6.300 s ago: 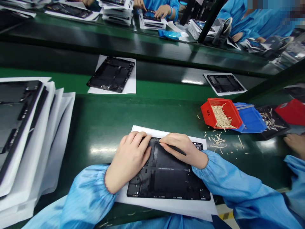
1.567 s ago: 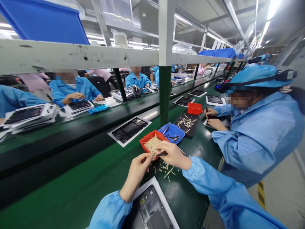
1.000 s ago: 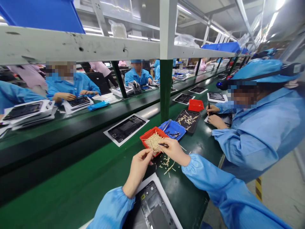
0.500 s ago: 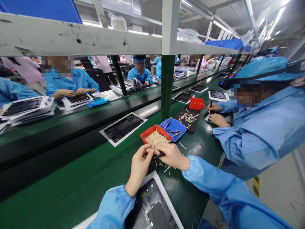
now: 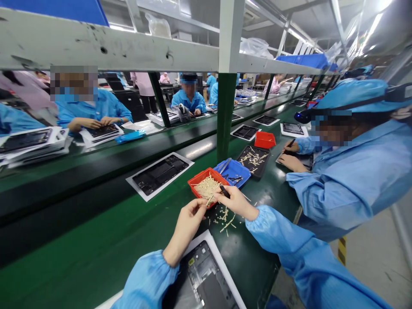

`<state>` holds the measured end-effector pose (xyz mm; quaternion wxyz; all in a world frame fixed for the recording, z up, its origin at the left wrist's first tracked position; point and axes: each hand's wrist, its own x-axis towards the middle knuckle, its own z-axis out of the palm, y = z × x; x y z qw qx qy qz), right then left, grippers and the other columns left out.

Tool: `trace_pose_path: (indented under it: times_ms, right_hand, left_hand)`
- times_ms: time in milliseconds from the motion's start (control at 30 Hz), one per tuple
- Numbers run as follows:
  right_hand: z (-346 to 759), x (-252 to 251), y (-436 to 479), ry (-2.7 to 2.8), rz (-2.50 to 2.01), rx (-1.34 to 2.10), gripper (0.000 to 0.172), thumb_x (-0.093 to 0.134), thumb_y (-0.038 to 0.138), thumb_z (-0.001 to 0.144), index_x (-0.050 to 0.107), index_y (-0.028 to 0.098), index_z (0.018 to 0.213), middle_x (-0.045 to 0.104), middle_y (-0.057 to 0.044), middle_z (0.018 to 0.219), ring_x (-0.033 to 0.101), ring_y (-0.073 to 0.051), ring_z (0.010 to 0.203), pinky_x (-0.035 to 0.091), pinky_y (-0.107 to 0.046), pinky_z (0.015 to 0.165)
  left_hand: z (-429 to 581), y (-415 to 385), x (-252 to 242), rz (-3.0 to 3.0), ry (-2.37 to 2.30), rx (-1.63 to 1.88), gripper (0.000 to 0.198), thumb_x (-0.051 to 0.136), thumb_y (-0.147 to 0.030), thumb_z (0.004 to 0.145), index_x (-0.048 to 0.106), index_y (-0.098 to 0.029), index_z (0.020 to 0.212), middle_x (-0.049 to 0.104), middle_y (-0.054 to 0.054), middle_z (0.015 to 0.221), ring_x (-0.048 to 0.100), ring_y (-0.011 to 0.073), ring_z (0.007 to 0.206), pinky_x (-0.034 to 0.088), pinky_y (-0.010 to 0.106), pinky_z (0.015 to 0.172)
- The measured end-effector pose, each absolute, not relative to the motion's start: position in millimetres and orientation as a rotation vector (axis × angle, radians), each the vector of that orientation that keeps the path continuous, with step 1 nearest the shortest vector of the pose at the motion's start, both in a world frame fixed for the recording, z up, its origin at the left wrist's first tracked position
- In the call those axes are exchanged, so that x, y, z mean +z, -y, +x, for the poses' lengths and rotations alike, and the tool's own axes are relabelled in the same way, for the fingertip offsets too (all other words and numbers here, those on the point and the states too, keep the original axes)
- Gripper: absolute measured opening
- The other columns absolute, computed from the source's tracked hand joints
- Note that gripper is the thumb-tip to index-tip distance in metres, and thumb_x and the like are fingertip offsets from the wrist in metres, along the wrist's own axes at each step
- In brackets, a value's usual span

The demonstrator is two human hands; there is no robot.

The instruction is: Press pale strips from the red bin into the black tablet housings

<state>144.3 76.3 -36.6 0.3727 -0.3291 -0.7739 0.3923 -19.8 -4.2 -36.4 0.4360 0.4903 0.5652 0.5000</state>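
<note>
My left hand [image 5: 189,216] is closed in a pinch at the near edge of a red tray [image 5: 192,185] heaped with pale, thin strips. A short pale strip [image 5: 210,200] shows at its fingertips, close to the fingers of my right hand [image 5: 237,202]. My right hand is wrapped round a slim black tool [image 5: 225,192] whose end sticks up above the fingers; its tip is hidden. Below my forearms lies an opened tablet-like device [image 5: 210,279] on a white sheet, partly covered by my left sleeve.
Against the red tray sits a blue tray [image 5: 246,174] with tweezers and dark bits. Beyond it are a black tray [image 5: 264,165] of scraps and another red tray [image 5: 265,139]. Loose strips [image 5: 228,223] litter the green bench. A co-worker [image 5: 347,171] works at right; a post [image 5: 226,120] stands ahead.
The black tool has turned in my right hand: its dark end, low beside the left fingertips before, now points up above the hand. The left hand has shifted slightly down.
</note>
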Motion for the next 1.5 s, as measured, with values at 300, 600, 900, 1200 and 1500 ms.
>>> trace_pose_path:
  times_ms: [300,600,900,1200,1500]
  right_hand:
    - [144,-37,-75,2.009,-0.845,1.007,0.017,0.056,0.024,0.083,0.064,0.013,0.073,0.061,0.000,0.066,0.053,-0.013,0.060,0.041,-0.024,0.058]
    - [138,-36,-66,2.005,-0.728,0.855,0.017,0.054,0.023,0.087,0.069,0.017,0.090,0.071,-0.004,0.086,0.065,-0.018,0.079,0.050,-0.029,0.075]
    - [142,-46,-60,2.193,-0.626,0.432,0.022,0.050,0.007,0.080,0.066,0.018,0.091,0.069,-0.006,0.085,0.064,-0.019,0.080,0.051,-0.031,0.074]
    - [142,-42,-65,1.985,-0.737,0.683,0.013,0.055,0.016,0.083,0.067,0.018,0.086,0.069,-0.004,0.080,0.064,-0.017,0.074,0.051,-0.029,0.069]
    - [171,-35,-97,1.510,-0.970,0.631,0.025,0.055,0.036,0.087,0.066,0.014,0.089,0.069,-0.007,0.076,0.064,-0.019,0.070,0.052,-0.034,0.070]
  left_hand:
    - [-25,2,-44,1.383,-1.513,1.216,0.029,0.051,-0.038,0.080,0.066,-0.015,0.089,0.066,0.004,0.081,0.058,0.0140,0.065,0.050,0.025,0.055]
    - [-27,6,-25,1.961,-1.753,1.293,0.020,0.054,-0.032,0.086,0.067,-0.023,0.098,0.066,0.007,0.102,0.048,0.0254,0.098,0.037,0.045,0.091]
    - [-20,4,-24,2.268,-1.709,1.210,0.019,0.050,-0.027,0.090,0.068,-0.022,0.090,0.066,0.006,0.088,0.050,0.0211,0.083,0.042,0.036,0.077]
    - [-26,-12,-27,2.077,-1.817,1.312,0.015,0.052,-0.027,0.086,0.066,-0.021,0.082,0.066,0.003,0.082,0.053,0.0187,0.080,0.043,0.033,0.075]
    - [-35,-45,-34,1.791,-1.944,1.409,0.020,0.051,-0.032,0.085,0.068,-0.022,0.084,0.069,0.004,0.084,0.061,0.0202,0.080,0.045,0.032,0.072]
